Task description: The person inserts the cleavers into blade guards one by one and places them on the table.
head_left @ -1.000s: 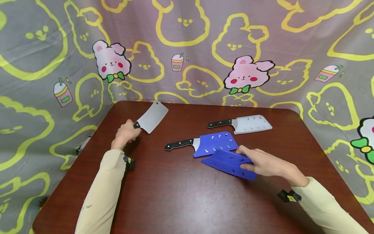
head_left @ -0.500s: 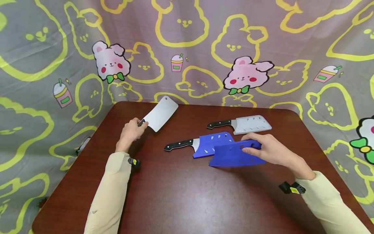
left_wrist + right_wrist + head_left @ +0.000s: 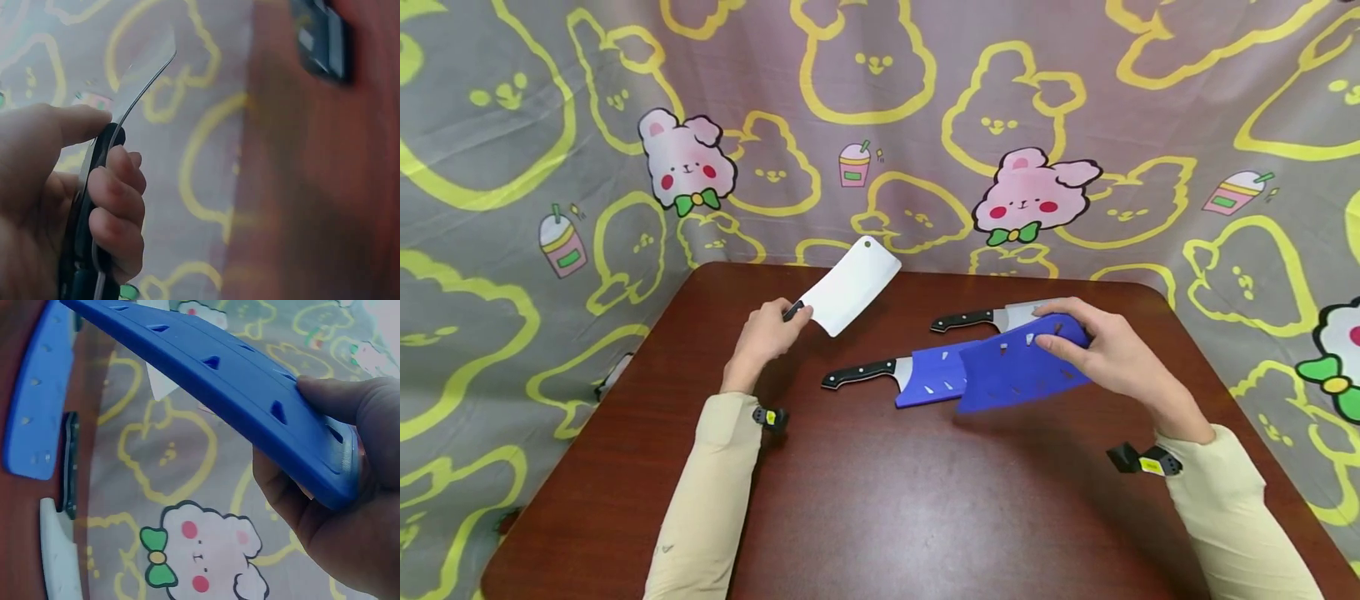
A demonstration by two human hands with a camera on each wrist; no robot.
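Observation:
My left hand (image 3: 769, 340) grips the black handle of a cleaver (image 3: 853, 285), its bare blade pointing up and to the right above the table. In the left wrist view the fingers curl round the handle (image 3: 84, 234), with the thumb near the blade. My right hand (image 3: 1108, 354) pinches the far end of a blue slotted blade cover (image 3: 1018, 371), thumb on one face and fingers on the other. The cover is tilted in the air, its other end toward the left. Behind it, partly hidden, lies a cleaver in a blue cover (image 3: 927, 377).
A cleaver in a white cover (image 3: 1019, 313) lies farther back on the brown table (image 3: 880, 500), partly hidden by my right hand and the blue cover. A patterned curtain (image 3: 910, 108) closes off the back and sides.
My left hand has lifted the cleaver and carried it rightward. The right hand has raised the blue cover off the table and turned it more upright. The covered cleavers have stayed put.

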